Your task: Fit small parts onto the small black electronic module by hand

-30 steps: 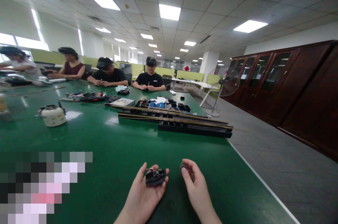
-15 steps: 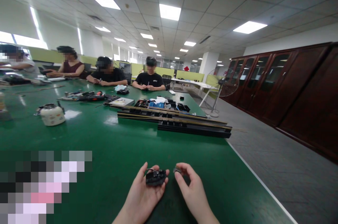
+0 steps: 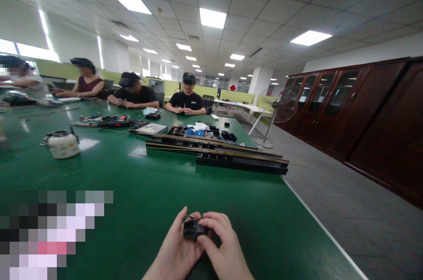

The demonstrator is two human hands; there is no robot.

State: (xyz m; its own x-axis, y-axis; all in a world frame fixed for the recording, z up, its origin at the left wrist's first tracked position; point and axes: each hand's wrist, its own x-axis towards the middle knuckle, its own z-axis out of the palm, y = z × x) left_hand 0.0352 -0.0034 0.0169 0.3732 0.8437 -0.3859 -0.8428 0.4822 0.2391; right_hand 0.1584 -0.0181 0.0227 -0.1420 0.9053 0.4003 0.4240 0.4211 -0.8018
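A small black part (image 3: 192, 229) rests in my left hand (image 3: 176, 249), low over the green table (image 3: 148, 183) near its front edge. The fingers of that hand curl round the part from the left. My right hand (image 3: 221, 249) has come against it from the right, its fingers pinched together on the part's right end. A smaller dark piece that the right hand carried is hidden between fingers and part.
Long black rails (image 3: 218, 154) lie across the table's middle, with boxes of parts (image 3: 198, 131) behind. A white pot (image 3: 63, 144) stands at left, tools (image 3: 102, 120) beyond it. Several people sit at the far side. The table's right edge (image 3: 317, 222) drops to grey floor; dark cabinets (image 3: 363, 108) line the right wall.
My right hand, pinching a small dark piece, has moved left until it meets the black part in my left hand. The left hand stayed almost still.
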